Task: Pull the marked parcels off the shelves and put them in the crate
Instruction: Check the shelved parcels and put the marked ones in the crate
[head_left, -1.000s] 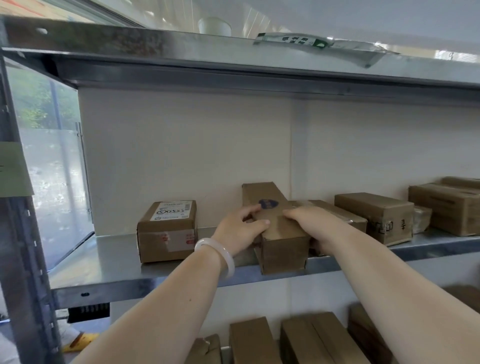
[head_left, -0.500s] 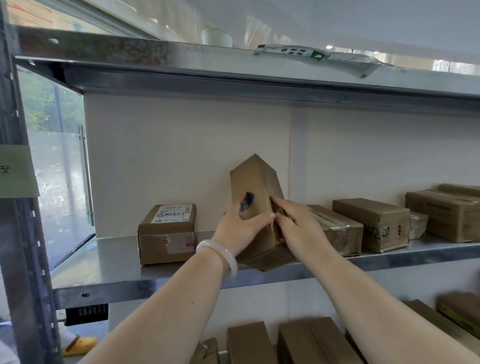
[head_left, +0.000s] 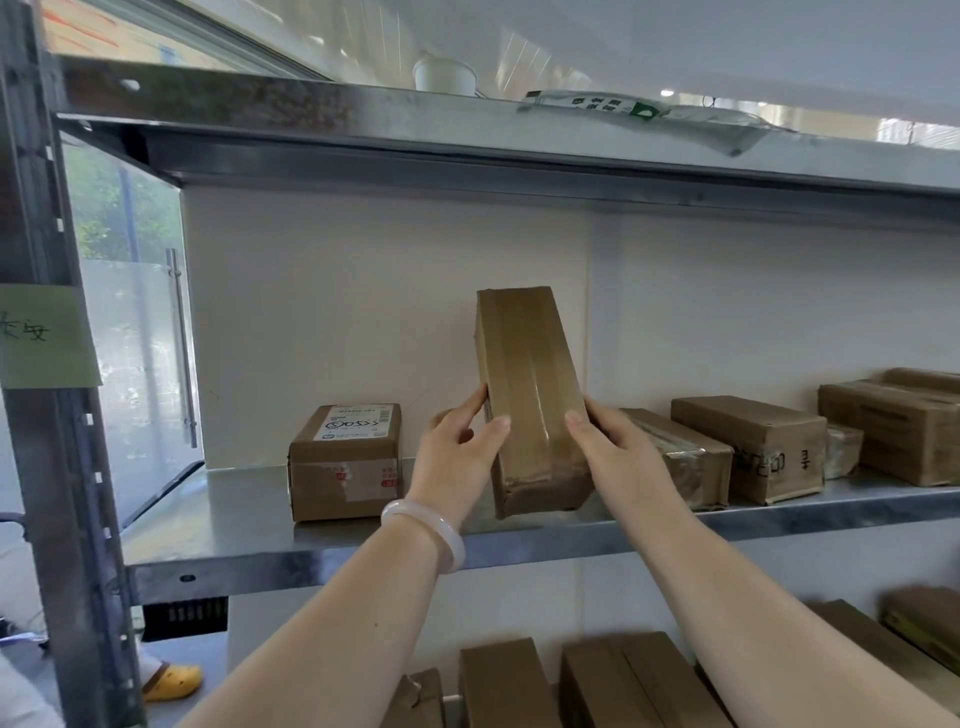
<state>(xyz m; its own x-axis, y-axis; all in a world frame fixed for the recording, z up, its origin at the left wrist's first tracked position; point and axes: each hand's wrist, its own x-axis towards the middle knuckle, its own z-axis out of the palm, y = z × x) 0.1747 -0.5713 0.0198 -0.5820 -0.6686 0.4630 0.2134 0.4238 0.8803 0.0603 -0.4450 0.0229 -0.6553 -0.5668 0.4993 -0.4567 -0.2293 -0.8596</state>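
On the grey metal shelf, upended and tipped back: long brown tape-wrapped cardboard parcel, lower end at the shelf surface. Clamped between left hand and right hand, thumbs on the near face, fingers curled round the sides. Just left of the grip, small brown cardboard box with white printed label; just right, row of flat brown cardboard boxes. Both forearms stretched up and forward.
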